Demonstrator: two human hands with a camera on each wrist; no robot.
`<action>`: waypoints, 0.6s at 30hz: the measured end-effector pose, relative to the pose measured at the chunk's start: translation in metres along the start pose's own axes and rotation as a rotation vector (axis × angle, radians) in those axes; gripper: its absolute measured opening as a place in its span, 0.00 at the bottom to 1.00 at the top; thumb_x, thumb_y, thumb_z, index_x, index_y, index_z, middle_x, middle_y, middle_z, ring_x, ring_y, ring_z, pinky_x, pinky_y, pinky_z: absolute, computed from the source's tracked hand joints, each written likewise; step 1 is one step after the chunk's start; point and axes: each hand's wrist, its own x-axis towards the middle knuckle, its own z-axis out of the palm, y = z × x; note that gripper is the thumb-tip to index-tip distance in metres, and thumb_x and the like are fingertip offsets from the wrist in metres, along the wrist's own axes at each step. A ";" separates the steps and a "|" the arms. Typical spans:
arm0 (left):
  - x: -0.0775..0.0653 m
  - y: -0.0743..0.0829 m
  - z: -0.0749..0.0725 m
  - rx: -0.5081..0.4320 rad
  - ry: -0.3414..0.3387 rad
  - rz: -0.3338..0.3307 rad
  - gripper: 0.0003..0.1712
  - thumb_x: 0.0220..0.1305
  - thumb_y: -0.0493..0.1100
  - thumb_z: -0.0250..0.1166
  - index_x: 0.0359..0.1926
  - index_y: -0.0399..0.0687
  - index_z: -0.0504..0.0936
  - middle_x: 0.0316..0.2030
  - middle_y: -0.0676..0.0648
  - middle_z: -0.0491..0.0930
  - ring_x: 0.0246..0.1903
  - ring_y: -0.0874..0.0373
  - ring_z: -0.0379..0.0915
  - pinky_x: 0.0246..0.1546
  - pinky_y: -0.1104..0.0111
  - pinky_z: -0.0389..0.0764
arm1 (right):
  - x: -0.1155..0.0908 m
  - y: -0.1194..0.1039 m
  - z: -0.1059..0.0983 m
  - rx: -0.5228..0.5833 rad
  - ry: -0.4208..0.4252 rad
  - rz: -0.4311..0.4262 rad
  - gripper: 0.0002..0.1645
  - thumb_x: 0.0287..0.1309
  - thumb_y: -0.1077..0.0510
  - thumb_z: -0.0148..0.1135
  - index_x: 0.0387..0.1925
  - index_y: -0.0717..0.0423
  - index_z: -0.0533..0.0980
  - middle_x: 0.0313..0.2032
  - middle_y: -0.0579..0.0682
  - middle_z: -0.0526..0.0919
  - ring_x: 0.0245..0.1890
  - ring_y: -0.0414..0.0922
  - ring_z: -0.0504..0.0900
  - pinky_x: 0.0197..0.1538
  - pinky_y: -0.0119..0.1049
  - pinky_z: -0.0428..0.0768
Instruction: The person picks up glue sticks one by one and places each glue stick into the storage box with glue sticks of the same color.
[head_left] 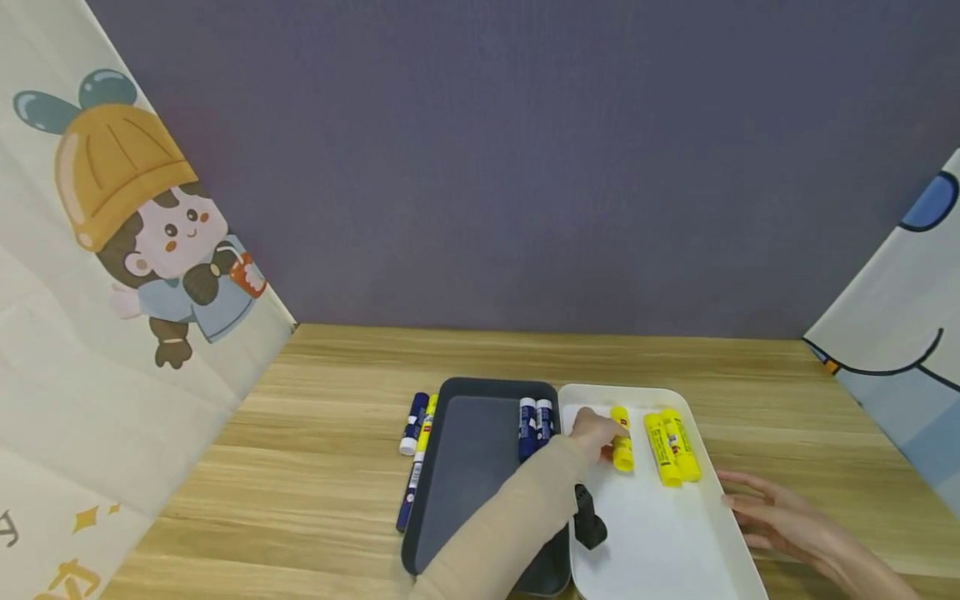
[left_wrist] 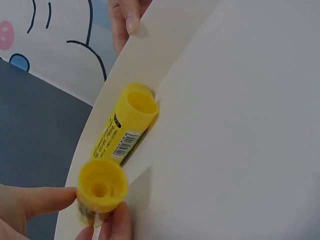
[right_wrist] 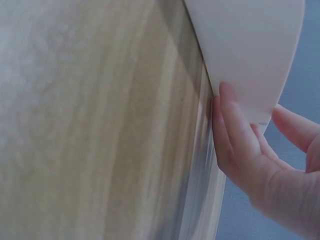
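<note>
My left hand pinches a yellow glue stick over the far part of the white tray. In the left wrist view, thumb and fingers close around that glue stick, its round yellow end facing the camera. Two more yellow glue sticks lie side by side in the tray, along its right wall. My right hand is at the tray's right side, fingers extended. The right wrist view has its fingertips against the outer wall and the thumb tip at the rim.
A dark grey tray adjoins the white one on the left, with two navy, white-ended sticks inside, partly behind my left sleeve. Left of it on the wooden table lie navy sticks and a yellow one. A black wrist device is on my left wrist.
</note>
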 end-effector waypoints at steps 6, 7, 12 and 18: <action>-0.009 0.002 -0.006 -0.053 -0.044 0.012 0.18 0.49 0.31 0.61 0.43 0.36 0.68 0.27 0.42 0.70 0.21 0.52 0.67 0.30 0.60 0.79 | -0.004 0.003 0.005 0.015 0.001 -0.010 0.29 0.61 0.57 0.49 0.60 0.65 0.54 0.44 0.46 0.76 0.43 0.45 0.77 0.46 0.47 0.75; -0.011 0.003 -0.008 -0.057 -0.054 0.021 0.17 0.49 0.32 0.61 0.42 0.35 0.69 0.27 0.42 0.71 0.21 0.51 0.68 0.31 0.59 0.78 | -0.005 0.003 0.006 0.016 0.002 -0.010 0.29 0.61 0.57 0.49 0.60 0.65 0.55 0.44 0.46 0.76 0.43 0.45 0.76 0.46 0.47 0.75; -0.021 0.007 -0.013 -0.048 -0.129 0.065 0.12 0.52 0.35 0.58 0.38 0.33 0.74 0.30 0.41 0.74 0.28 0.45 0.72 0.34 0.56 0.77 | -0.009 0.005 0.011 0.034 -0.006 -0.016 0.26 0.62 0.57 0.48 0.59 0.62 0.57 0.44 0.46 0.76 0.43 0.45 0.77 0.46 0.47 0.75; -0.036 0.013 -0.024 0.012 -0.193 0.111 0.10 0.53 0.35 0.56 0.36 0.33 0.76 0.31 0.39 0.77 0.32 0.42 0.74 0.35 0.54 0.77 | -0.012 0.006 0.019 0.054 -0.015 -0.035 0.24 0.62 0.59 0.47 0.59 0.60 0.59 0.45 0.47 0.76 0.43 0.45 0.77 0.46 0.48 0.75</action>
